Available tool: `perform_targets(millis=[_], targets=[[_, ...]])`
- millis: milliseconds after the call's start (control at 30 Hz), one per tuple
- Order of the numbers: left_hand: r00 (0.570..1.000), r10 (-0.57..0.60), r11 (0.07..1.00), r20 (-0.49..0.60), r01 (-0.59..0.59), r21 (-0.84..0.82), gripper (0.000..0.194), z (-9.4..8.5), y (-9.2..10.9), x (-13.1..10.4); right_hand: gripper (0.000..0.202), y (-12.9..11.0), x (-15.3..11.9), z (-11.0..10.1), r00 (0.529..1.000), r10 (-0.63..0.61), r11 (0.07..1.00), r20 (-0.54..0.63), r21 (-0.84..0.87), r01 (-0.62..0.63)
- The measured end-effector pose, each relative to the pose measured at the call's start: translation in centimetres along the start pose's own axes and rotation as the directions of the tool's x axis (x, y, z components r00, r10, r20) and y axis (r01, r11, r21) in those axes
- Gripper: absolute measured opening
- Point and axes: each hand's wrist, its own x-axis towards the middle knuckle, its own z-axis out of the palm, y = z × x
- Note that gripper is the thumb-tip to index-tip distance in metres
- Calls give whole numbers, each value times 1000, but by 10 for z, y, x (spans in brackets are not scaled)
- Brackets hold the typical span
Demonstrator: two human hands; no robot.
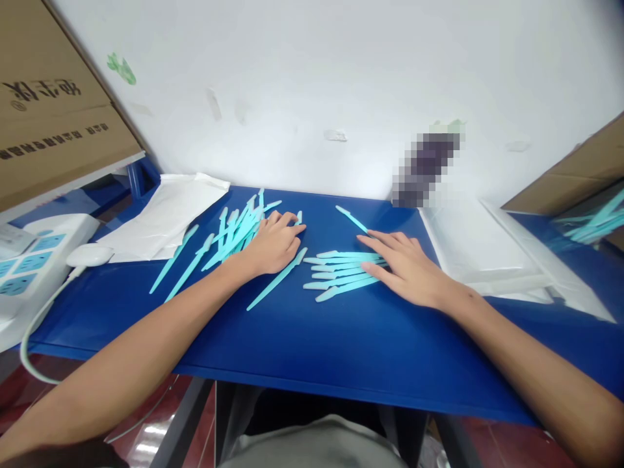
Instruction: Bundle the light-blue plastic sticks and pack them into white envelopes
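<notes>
Several turquoise eyebrow razors lie on the blue tabletop [312, 338]. My left hand [275, 246] is over the right side of a loose heap of razors [234, 227], its fingers apart and slightly bent. One razor tip shows by its fingertips, and a single eyebrow razor [277, 279] slants just below the palm. My right hand [409, 270] is spread out, with its thumb over a neat row of razors [336, 276] whose right ends it hides. Another eyebrow razor [351, 219] points up and left from near its index fingertip.
A white plastic packet [166, 214] lies at the back left, and more white packets [482, 253] are on the right. A white power strip [43, 260] with a plugged-in cable sits at the left edge. Cardboard boxes [53, 117] flank both sides; a white wall [302, 84] stands behind.
</notes>
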Motion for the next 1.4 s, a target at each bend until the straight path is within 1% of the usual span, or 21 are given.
perform_targets(millis=[67,133,200,267,333,400,500,567,600,667,733,800,867,933,1000,1167,1400], targets=[[1000,12,1000,-8,-12,29,57,-2,-2,0,70,0,-1,-1,999,-32,999,7,10,32],[999,39,998,11,-40,58,56,-7,-4,-1,68,0,-2,-2,998,-61,998,8,19,61],[994,93,993,52,-97,72,54,-17,-7,-3,66,0,-3,-2,997,-79,997,3,23,79],[983,149,987,105,-155,47,53,-26,-12,-6,65,-1,-4,-3,996,-88,996,2,27,88],[975,167,985,147,-171,13,58,-33,-16,-10,65,-1,-4,-3,995,-96,995,2,33,96],[976,148,989,160,-151,5,65,-35,-20,-12,64,-1,-4,-3,995,-103,994,-4,38,103],[985,112,993,133,-117,32,67,-30,-23,-13,64,0,-5,-2,994,-106,994,-9,38,107],[991,116,990,70,-121,69,60,-27,-22,-11,64,-1,-5,-2,995,-101,994,-2,38,101],[990,135,987,30,-137,83,54,-26,-21,-11,64,-1,-5,-2,995,-98,994,2,38,98],[977,210,975,-24,-207,82,44,-29,-18,-10,64,-1,-5,-2,996,-94,995,10,41,93],[956,293,955,-3,-293,38,39,-34,-13,-11,65,-2,-5,-3,996,-91,995,16,41,90],[944,323,946,63,-325,11,41,-38,-8,-12,65,-3,-6,-3,996,-86,995,21,44,85],[946,303,951,115,-308,33,46,-39,-5,-14,66,-3,-6,-3,996,-83,996,21,47,81],[953,277,954,124,-288,83,52,-36,-6,-16,66,-3,-6,-3,996,-83,995,15,49,82],[961,255,954,111,-268,133,53,-32,-8,-16,65,-3,-6,-3,996,-86,995,9,51,85],[980,174,951,99,-193,240,51,-23,-12,-12,64,-3,-6,-3,996,-87,995,0,57,87],[998,64,930,22,-68,362,46,-21,-12,-9,64,-2,-6,-2,996,-94,994,-4,55,94]])
